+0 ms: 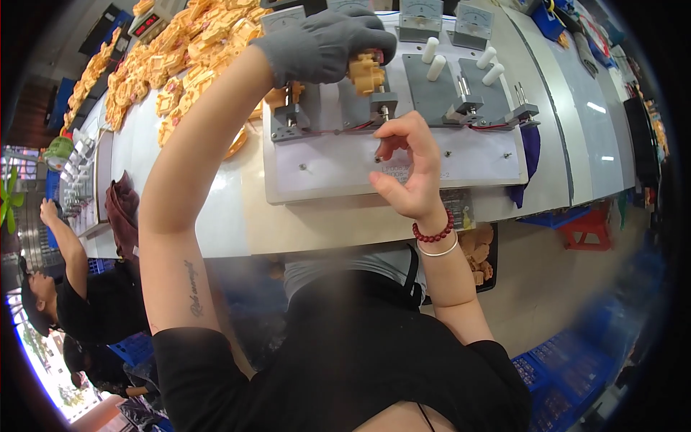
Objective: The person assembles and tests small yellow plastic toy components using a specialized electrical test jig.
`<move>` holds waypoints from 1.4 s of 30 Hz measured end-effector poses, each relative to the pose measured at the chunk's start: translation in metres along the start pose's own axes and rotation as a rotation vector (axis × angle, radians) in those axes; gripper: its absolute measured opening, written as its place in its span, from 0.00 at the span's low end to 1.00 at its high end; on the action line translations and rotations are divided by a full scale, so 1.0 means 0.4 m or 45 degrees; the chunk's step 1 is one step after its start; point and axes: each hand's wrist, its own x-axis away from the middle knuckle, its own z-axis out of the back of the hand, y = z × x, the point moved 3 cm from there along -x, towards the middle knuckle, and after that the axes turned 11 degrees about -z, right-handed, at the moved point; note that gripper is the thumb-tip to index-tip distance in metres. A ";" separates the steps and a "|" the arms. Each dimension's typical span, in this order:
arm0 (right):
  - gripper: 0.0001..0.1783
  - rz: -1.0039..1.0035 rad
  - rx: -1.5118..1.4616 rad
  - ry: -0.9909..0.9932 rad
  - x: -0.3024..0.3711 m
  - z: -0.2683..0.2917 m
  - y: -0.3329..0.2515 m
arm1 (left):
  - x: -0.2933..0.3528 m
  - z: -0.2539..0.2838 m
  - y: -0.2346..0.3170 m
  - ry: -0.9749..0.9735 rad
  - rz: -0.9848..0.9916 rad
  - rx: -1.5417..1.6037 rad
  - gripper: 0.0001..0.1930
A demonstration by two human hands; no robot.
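Note:
My left hand, in a grey glove, reaches across to the far side of the test board. Its fingers are curled over an orange-yellow plastic part, which sits at the second grey fixture from the left. The fingertips are partly hidden behind that part. My bare right hand is just in front of the same fixture, thumb and forefinger apart in a C shape with nothing seen between them. Another orange-yellow part shows at the leftmost fixture, partly under my left wrist.
Piled orange-yellow parts cover the table at the far left. Analog meters stand behind the board. White posts rise beside the right-hand fixtures. A purple cloth hangs at the right edge. At the left, another person works.

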 end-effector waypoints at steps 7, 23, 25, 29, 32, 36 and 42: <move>0.24 -0.037 0.056 -0.036 -0.001 -0.013 0.001 | 0.031 -0.052 0.007 0.089 0.017 -0.601 0.23; 0.30 -0.252 0.281 0.438 0.036 0.192 0.015 | 0.599 -0.315 0.191 0.459 1.247 -0.595 0.41; 0.32 -0.242 0.221 0.392 0.036 0.175 0.019 | 0.611 -0.304 0.206 0.453 1.323 -0.570 0.40; 0.31 -0.197 0.247 0.349 0.035 0.167 0.009 | 0.645 -0.274 0.214 0.549 1.482 -0.361 0.35; 0.31 -0.227 0.051 0.328 0.046 0.203 0.027 | 0.669 -0.286 0.201 0.740 1.544 -0.173 0.31; 0.32 -0.136 -0.080 0.277 0.065 0.263 0.065 | 0.613 -0.250 0.230 0.995 1.449 0.040 0.28; 0.31 -0.256 -0.277 0.118 0.043 0.241 0.037 | 0.529 -0.148 0.280 1.329 1.260 0.389 0.31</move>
